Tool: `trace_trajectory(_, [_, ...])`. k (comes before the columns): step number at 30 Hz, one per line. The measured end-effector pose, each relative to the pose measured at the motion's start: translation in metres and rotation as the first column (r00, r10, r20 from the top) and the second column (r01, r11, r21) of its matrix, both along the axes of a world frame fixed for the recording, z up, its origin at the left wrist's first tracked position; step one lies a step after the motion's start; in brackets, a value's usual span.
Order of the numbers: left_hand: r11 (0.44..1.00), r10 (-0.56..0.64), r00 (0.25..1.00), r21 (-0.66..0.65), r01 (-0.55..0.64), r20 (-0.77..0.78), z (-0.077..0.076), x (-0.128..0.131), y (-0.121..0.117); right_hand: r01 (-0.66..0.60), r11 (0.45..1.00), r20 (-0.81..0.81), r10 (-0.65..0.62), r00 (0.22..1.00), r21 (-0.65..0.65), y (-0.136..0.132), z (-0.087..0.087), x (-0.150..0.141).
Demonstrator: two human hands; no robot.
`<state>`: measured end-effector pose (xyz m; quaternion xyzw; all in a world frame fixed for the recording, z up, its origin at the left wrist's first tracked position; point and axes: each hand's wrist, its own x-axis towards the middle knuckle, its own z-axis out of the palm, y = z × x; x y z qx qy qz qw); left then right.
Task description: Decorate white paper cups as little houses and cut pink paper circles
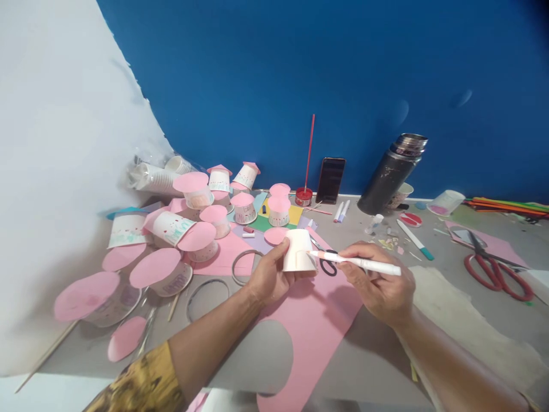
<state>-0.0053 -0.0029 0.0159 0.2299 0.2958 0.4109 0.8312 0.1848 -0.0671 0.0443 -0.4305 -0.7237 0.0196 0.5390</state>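
My left hand [269, 276] is wrapped around a small white paper cup [298, 250], held upside down over the table. My right hand [377, 280] pinches a white marker pen [364, 264], whose pinkish tip touches the cup's side. Under both hands lies a pink paper sheet [317, 326] with a round hole cut out of it. Small black-handled scissors [326, 264] lie just behind the cup, partly hidden.
Several decorated cups with pink paper discs [189, 229] crowd the left side. A steel flask [392, 171], a phone [331, 179] and a red glue pot [303, 196] stand by the blue wall. Red scissors [497, 274] lie at right, wire rings [206, 297] at left.
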Motion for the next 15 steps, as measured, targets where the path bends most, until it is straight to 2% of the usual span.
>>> trace_trajectory(5, [1.000, -0.010, 1.000, 0.008, 0.011, -0.004, -0.0017, 0.0007, -0.0011, -0.015, 1.000, 0.001, 0.015, 1.000, -0.001, 0.0002, 0.0003, -0.0012])
trace_trajectory(15, [0.999, -0.032, 0.998, 0.018, 0.031, 0.053, -0.0028, -0.0012, -0.0009, 0.037, 0.999, -0.003, -0.037, 0.999, -0.030, -0.0003, 0.0025, 0.0001])
